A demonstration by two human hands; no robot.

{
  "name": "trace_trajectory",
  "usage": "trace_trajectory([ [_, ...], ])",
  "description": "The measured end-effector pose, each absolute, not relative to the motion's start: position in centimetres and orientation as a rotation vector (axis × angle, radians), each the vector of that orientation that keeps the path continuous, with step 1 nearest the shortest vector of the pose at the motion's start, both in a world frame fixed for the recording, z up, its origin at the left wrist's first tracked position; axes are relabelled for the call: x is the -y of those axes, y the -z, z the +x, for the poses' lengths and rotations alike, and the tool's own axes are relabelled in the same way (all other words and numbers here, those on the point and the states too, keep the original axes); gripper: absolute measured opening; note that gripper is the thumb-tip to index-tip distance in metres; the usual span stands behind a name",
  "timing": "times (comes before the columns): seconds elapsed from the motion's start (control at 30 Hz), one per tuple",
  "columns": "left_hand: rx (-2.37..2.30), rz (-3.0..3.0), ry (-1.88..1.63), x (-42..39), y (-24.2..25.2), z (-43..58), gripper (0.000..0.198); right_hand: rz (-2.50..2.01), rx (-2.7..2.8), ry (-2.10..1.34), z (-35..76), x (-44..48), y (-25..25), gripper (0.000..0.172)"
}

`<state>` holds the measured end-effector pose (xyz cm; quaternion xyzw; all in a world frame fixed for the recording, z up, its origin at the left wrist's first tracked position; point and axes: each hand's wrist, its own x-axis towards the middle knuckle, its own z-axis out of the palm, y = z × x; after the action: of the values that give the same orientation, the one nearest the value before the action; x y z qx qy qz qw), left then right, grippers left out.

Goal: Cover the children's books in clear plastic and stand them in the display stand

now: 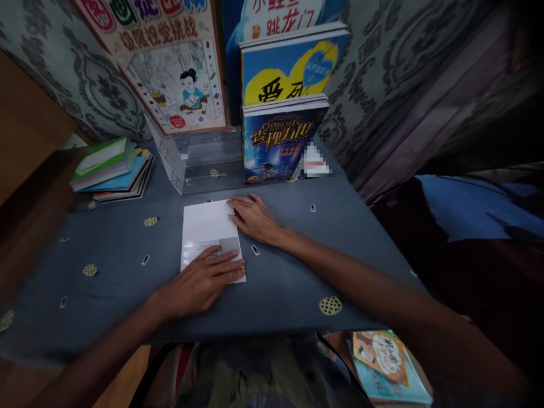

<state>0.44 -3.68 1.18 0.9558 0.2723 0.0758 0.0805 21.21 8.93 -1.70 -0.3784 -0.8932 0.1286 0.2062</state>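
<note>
A white booklet or thin book point(208, 221) lies flat on the table, with a grey block and faint print near its lower end. My left hand point(208, 277) rests flat across its lower part, fingers stretched to the right edge and covering some of the print. At the upper right corner is my right hand point(257, 220), its fingers apart and the fingertips touching the booklet's edge. Neither hand grips anything that I can see.
Behind the booklet stands a clear acrylic rack point(174, 164) with a picture book point(178, 73) and several upright books point(276, 141). A stack of books point(110, 170) lies at the left. More books point(386, 368) sit below the table's front edge.
</note>
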Motion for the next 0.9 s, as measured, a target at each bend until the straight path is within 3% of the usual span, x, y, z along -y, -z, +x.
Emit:
trace_trajectory([
  [0.23, -0.854, 2.721, -0.370, 2.2, -1.4, -0.8, 0.043, -1.009, 2.501, -0.340, 21.3, -9.0, 2.1, 0.037],
  [0.43, -1.543, 2.551, -0.563, -3.6, -0.2, -6.6, 0.044, -1.012, 2.533, -0.307, 21.3, -9.0, 2.0, 0.037],
  [0.63, -1.473, 2.575, -0.518, -4.0, 0.0, -8.7, 0.044, -1.035, 2.536, -0.305, 21.1, -8.9, 1.7, 0.037],
  [0.9, -1.370, 2.628, -0.455, 1.8, -1.3, -8.3, 0.043, -1.070, 2.564, -0.316, 21.1, -8.7, 1.6, 0.040],
])
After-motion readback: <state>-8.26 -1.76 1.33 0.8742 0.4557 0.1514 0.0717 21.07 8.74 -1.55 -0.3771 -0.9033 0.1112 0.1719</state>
